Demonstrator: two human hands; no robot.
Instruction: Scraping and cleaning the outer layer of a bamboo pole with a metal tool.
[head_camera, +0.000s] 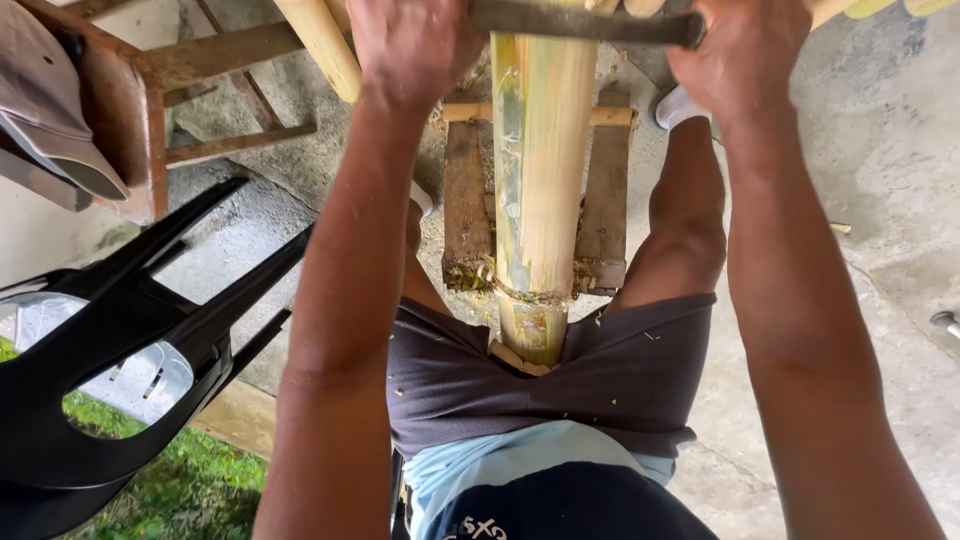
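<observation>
A seated person works over a concrete floor (880, 200), seen from above. A black plastic chair (130, 330) lies tipped at the near left, with a reddish wooden frame (135, 120) beyond it at the far left and a strip of grass (190, 490) at the near left edge. A thick bamboo pole (540, 180), pale yellow with green streaks, runs from between the person's thighs away to the far side, its near end resting against dark shorts (620, 370). It lies along a small wooden rack (465, 200) of two dark planks joined by a lighter crosspiece, with shavings gathered at the rack's near end. Across the pole's far part sits a dark metal bar (580, 22). The left hand (415, 40) is closed around the bar's left end; the right hand (750, 45) is closed around its right end, both arms extended.
</observation>
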